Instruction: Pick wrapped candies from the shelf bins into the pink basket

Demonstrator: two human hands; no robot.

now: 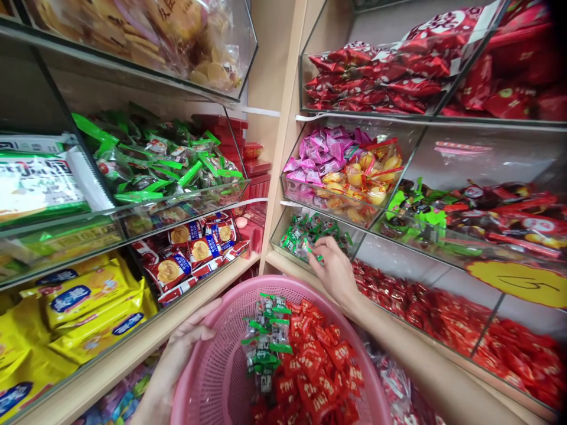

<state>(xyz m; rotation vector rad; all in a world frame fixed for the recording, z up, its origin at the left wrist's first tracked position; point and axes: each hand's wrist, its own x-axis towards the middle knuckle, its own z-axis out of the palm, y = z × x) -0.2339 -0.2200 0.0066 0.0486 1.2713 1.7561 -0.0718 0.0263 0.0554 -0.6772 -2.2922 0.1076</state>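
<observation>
My left hand (177,354) grips the left rim of a pink mesh basket (212,378), fingers curled over the edge. Inside the basket lie several green-wrapped candies (266,342) and a heap of red-wrapped candies (319,372). My right hand (334,268) reaches into a clear bin of green-wrapped candies (301,233) on the right shelf, fingers pinched on one green candy at the bin's front edge.
Clear bins line wooden shelves on both sides: pink and yellow sweets (349,171), red packets (390,77), green packs (168,159), yellow biscuit packs (84,295), red-and-blue packets (195,254). A yellow price tag (518,283) sticks on a right bin.
</observation>
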